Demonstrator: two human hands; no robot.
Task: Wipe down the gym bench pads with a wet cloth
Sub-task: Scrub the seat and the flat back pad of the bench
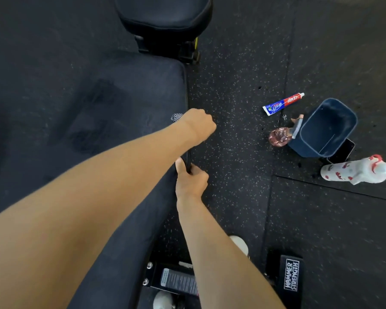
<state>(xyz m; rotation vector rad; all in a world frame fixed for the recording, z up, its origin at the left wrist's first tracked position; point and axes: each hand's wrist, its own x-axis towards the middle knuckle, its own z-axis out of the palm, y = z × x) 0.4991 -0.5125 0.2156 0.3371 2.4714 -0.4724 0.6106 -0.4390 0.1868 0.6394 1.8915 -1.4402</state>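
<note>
Here the long bench pad [87, 108] fills the left, a darker, damp-looking patch on top. A blue tub [328, 128] and a white spray bottle [354, 170] sit on the floor [232, 152] to its right, probably kept near for rewetting. The right hand [191, 181] grips the pad's side edge, seemingly steadying it; the left hand [198, 126] is clenched round the checkered cloth [176, 117] at that edge, likely wiping the side.
</note>
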